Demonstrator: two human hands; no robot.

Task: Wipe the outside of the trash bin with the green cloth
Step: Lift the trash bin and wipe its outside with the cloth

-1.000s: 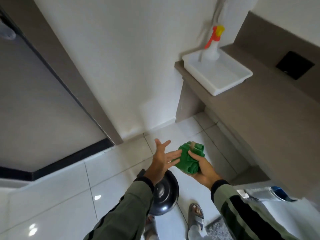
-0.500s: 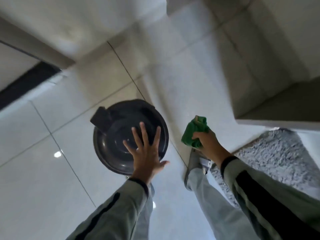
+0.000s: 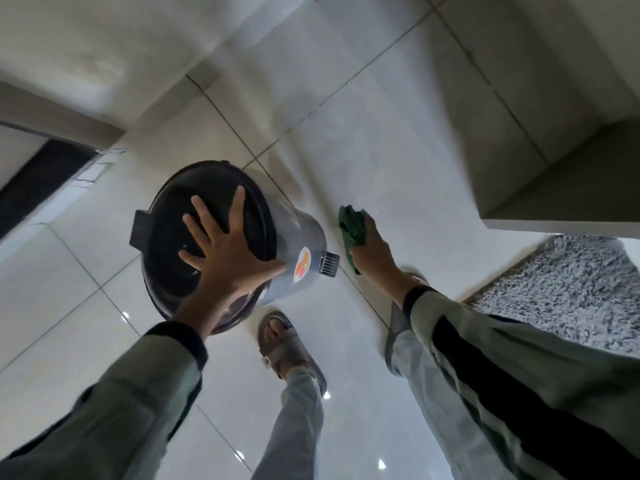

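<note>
A small round pedal trash bin (image 3: 304, 237) with a grey body and a black lid (image 3: 173, 220) stands on the white tiled floor, tilted so its side faces right. Its black pedal (image 3: 329, 263) and a round sticker (image 3: 302, 265) show on that side. My left hand (image 3: 225, 254) lies flat on the lid with fingers spread. My right hand (image 3: 372, 251) is closed around the bunched green cloth (image 3: 351, 230), just right of the bin and apart from it.
My two feet in grey sandals (image 3: 287, 344) stand right behind the bin. A shaggy grey mat (image 3: 568, 285) lies at the right under a cabinet edge (image 3: 554, 223). A dark door threshold (image 3: 38, 181) runs at the far left.
The view dropped from the counter to the floor. My left hand came down flat onto the lid and the bin tilted. My right hand with the cloth sank beside the bin.
</note>
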